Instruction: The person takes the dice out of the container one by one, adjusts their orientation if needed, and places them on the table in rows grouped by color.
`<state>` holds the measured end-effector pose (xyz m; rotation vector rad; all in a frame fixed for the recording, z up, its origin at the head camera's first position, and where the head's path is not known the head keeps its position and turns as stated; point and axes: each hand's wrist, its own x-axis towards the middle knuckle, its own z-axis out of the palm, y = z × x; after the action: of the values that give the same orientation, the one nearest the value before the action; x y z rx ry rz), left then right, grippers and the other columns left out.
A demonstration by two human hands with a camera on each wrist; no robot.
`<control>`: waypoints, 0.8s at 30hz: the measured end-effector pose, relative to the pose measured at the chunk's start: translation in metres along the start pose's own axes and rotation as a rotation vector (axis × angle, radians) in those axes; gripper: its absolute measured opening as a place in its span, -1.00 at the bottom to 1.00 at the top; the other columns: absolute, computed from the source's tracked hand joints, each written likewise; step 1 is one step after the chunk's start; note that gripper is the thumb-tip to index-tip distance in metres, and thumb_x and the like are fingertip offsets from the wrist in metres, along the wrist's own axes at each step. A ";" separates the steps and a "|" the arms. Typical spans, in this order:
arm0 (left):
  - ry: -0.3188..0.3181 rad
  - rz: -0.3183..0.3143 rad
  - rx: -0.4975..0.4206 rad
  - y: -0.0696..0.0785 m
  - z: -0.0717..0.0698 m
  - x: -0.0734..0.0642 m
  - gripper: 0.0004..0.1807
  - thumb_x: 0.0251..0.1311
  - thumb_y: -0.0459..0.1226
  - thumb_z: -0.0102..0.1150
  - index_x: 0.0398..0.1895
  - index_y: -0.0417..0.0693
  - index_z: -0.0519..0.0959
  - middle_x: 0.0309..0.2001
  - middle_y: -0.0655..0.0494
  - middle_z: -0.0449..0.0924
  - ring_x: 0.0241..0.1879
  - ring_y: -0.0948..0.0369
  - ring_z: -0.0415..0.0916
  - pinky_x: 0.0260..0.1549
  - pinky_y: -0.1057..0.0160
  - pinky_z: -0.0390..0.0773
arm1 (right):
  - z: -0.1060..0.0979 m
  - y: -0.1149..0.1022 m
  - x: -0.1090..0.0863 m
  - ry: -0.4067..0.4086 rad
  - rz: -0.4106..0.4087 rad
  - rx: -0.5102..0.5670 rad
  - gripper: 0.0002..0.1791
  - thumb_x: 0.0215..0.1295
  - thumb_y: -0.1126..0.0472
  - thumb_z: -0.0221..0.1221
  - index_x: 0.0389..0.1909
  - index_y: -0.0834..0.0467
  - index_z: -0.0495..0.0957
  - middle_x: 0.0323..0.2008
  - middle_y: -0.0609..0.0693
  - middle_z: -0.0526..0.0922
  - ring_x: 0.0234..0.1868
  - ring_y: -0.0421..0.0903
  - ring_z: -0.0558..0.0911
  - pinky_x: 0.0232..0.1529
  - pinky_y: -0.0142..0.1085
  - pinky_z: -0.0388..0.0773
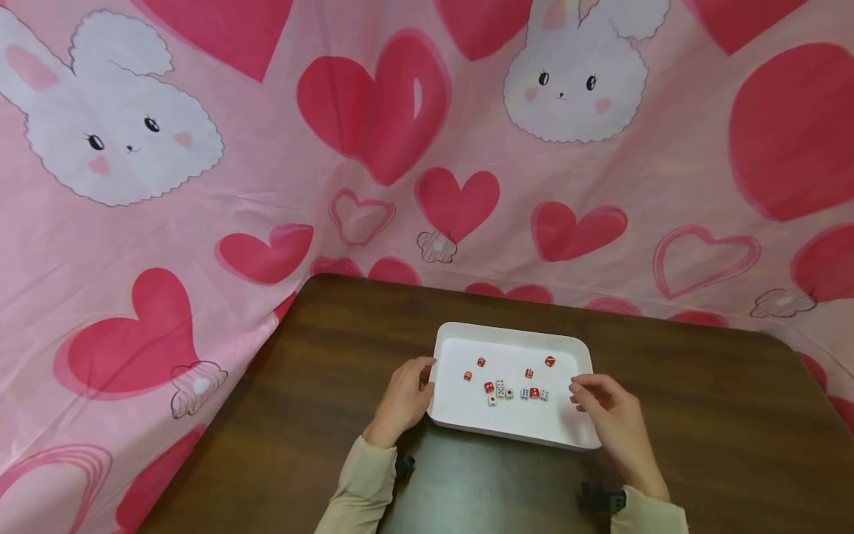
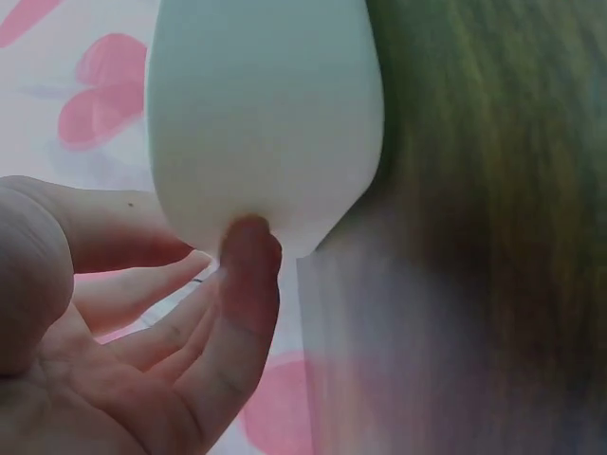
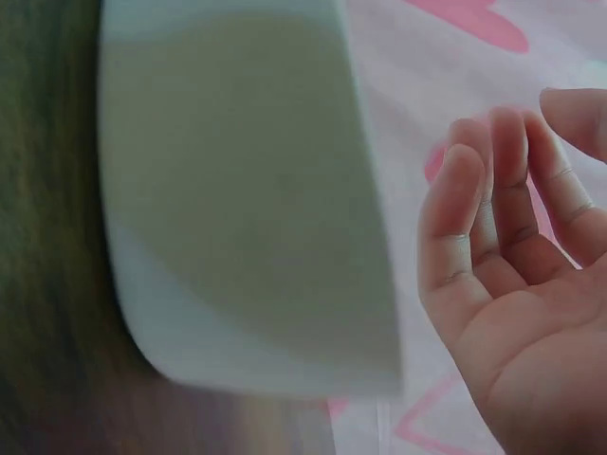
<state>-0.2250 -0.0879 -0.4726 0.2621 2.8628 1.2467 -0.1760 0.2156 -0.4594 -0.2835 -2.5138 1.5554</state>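
A white rectangular tray [image 1: 460,419] lies on the dark wooden table, with several small red dice [image 1: 489,387] and white dice [image 1: 524,394] spread over its floor. At the tray's left end, my left hand [image 1: 403,393] pinches the rim. A fingertip [image 2: 248,251] presses against the outer wall in the left wrist view, while another finger passes behind the edge. My right hand [image 1: 614,419] hovers over the tray's right rim with bent, loose fingers. In the right wrist view its fingers [image 3: 450,209] stand apart from the tray and hold nothing.
The brown table [image 1: 333,356] extends around the tray on all sides. Behind it and to the left hangs a pink cloth [image 1: 267,178] printed with hearts and white rabbits. Dark wrist straps [image 1: 603,497] show at the light sleeves [image 1: 363,475].
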 end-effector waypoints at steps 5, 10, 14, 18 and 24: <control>-0.003 0.025 -0.001 0.000 0.002 -0.001 -0.65 0.24 -0.41 0.14 0.11 -0.24 0.51 -0.10 -0.14 0.59 -0.34 0.21 0.43 -0.37 0.33 0.49 | 0.011 0.002 0.001 -0.022 -0.022 -0.012 -0.74 0.34 0.18 0.18 -0.08 0.28 0.59 -0.24 0.08 0.69 -0.32 -0.20 0.65 -0.28 -0.48 0.56; 0.019 0.040 -0.002 0.002 0.000 -0.001 -0.63 0.26 -0.33 0.17 0.12 -0.23 0.51 -0.09 -0.09 0.56 -0.30 0.16 0.48 -0.28 0.23 0.55 | 0.017 0.004 0.002 -0.038 0.003 -0.007 -0.74 0.35 0.19 0.17 -0.05 0.28 0.58 -0.18 0.20 0.68 -0.30 -0.12 0.65 -0.27 -0.47 0.55; 0.049 0.088 0.030 0.004 0.002 -0.001 -0.59 0.29 -0.26 0.15 0.18 -0.23 0.49 0.13 -0.10 0.49 0.07 -0.01 0.49 0.10 0.01 0.50 | 0.018 0.003 0.003 -0.049 0.021 -0.013 -0.72 0.36 0.18 0.16 -0.02 0.27 0.57 -0.15 0.20 0.67 -0.30 -0.17 0.63 -0.28 -0.47 0.54; 0.020 0.134 0.081 0.002 0.006 -0.002 -0.50 0.34 -0.23 0.08 0.30 -0.24 0.39 0.40 -0.08 0.28 0.34 -0.07 0.26 0.27 -0.13 0.30 | 0.021 0.002 0.004 -0.065 0.029 -0.025 -0.71 0.35 0.19 0.16 0.00 0.27 0.56 -0.12 0.19 0.66 -0.31 -0.30 0.60 -0.29 -0.47 0.55; -0.088 0.074 0.155 0.005 0.010 -0.004 -0.32 0.37 -0.05 0.00 0.48 -0.06 0.15 0.55 0.11 -0.05 0.53 0.00 -0.13 0.28 -0.35 0.08 | 0.024 0.005 0.005 -0.077 0.031 -0.093 -0.72 0.35 0.20 0.16 0.00 0.26 0.56 -0.09 0.17 0.65 -0.27 -0.32 0.56 -0.26 -0.47 0.51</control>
<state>-0.2198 -0.0775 -0.4763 0.4180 2.9005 0.9969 -0.1866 0.1985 -0.4737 -0.2820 -2.6582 1.4901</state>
